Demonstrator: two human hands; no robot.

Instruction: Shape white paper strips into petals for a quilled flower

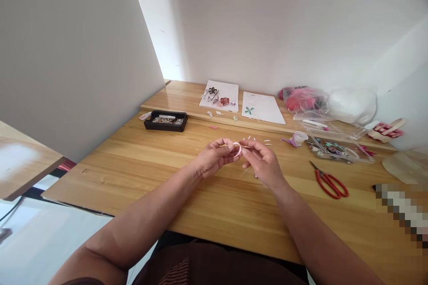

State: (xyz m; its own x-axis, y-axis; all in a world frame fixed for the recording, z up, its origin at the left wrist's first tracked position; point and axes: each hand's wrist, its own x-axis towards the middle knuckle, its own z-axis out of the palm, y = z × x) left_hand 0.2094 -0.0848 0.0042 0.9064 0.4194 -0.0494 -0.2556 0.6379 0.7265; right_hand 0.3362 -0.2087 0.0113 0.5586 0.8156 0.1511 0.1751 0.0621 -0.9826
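Observation:
Above the middle of the wooden table (133, 178), both my hands pinch a narrow pale pink strip (238, 150) curled into a loop; whether it is paper or ribbon I cannot tell. My left hand (216, 156) grips the loop's left side between thumb and fingers. At its right side, the fingertips of my right hand (261, 160) are closed on it, and a thin pale end shows below them. Several small white petal-like pieces (267, 142) lie on the table just behind my right hand. A small pink piece (213, 127) rests farther back.
At the back left stands a black tray (163, 127) of beads. Sheets of paper (264, 109) with flower pieces lie on the raised ledge. To the right are red-handled scissors or cutters (331, 182), a clear box (361, 153) of small parts, a white cup (300, 137) and plastic bags (352, 102).

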